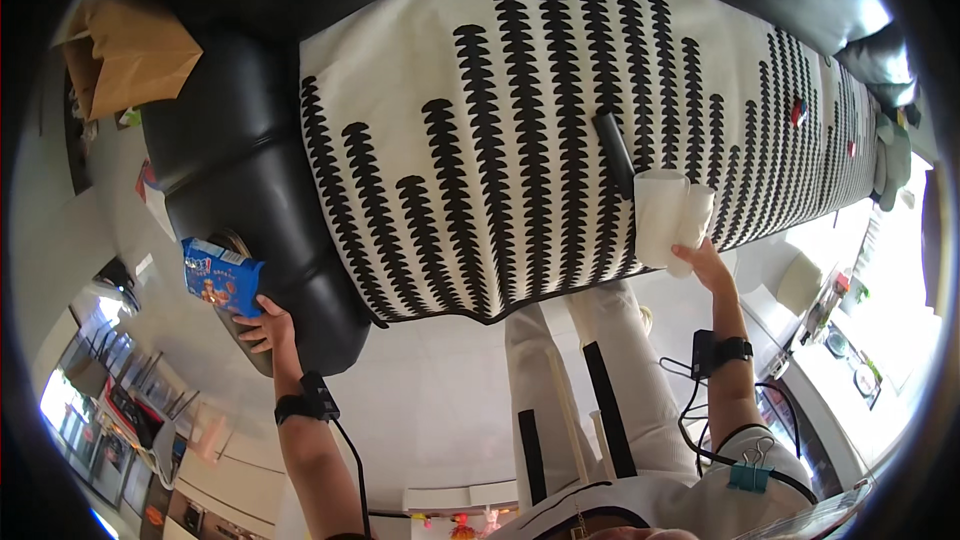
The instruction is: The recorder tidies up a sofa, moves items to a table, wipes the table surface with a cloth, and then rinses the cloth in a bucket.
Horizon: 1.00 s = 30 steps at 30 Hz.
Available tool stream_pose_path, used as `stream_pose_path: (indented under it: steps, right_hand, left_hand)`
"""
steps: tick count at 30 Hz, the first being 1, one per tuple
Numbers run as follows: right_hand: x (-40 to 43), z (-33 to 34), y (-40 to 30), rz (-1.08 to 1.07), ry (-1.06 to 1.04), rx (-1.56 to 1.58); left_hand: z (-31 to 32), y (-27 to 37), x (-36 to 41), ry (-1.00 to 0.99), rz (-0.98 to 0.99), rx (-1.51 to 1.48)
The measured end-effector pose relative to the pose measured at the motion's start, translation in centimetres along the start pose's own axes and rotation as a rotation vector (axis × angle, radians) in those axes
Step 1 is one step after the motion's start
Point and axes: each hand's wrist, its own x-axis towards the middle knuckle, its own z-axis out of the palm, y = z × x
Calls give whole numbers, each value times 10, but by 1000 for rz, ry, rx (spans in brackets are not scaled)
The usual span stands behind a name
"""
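Observation:
My left hand is at the sofa's padded black arm, beside a blue snack packet with printing on it. A fingertip meets the packet's lower right corner while the other fingers spread below it; whether it grips the packet is unclear. Behind the packet, part of a round metallic-looking object shows. My right hand holds a pair of whitish, roll-shaped things, a wide one and a narrower one, at the front edge of the seat cover. A black cylinder lies against the wide roll.
A black-and-white patterned cover spreads over the seat. Small red items lie farther right, near a grey plush-like object. A brown paper bag stands beyond the sofa arm. Cables trail from my wrist devices.

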Motion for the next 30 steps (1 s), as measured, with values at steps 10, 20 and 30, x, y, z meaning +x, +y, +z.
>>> stream_pose_path:
  steps: [10,20,30]
  right_hand:
    - [-12,121,26,-336,170,-16]
    - [-10,189,-31,-433,111,-91]
    - [66,406,-185,-611,304,-294]
  left_hand:
    - [2,6,-14,-19,-44,-3]
    - [-32,19,-35,-168,-127,-41]
    - [-35,33,-41,-188,-139,-52]
